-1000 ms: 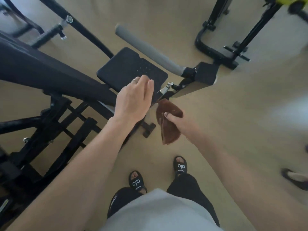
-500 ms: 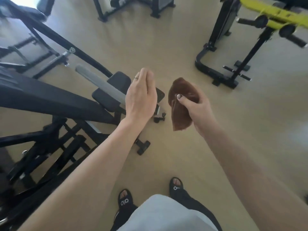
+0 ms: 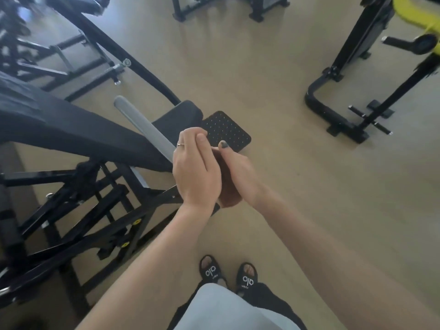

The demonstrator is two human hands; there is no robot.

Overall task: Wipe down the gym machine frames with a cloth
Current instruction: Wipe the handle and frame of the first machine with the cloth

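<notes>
The brown cloth [image 3: 229, 194] is mostly hidden between the two hands; only a dark strip and its lower end show. The left hand [image 3: 195, 172] covers the right hand's [image 3: 238, 172] fingers, so how they lie on the cloth cannot be told. The grey padded bar [image 3: 142, 127] passes out of sight behind the left hand. The black machine frame [image 3: 78, 203] is cut off by the left edge, and its upper-left parts are blurred. The yellow machine [image 3: 414, 13] is cut off at the top right corner. Both forearms run off the bottom edge.
</notes>
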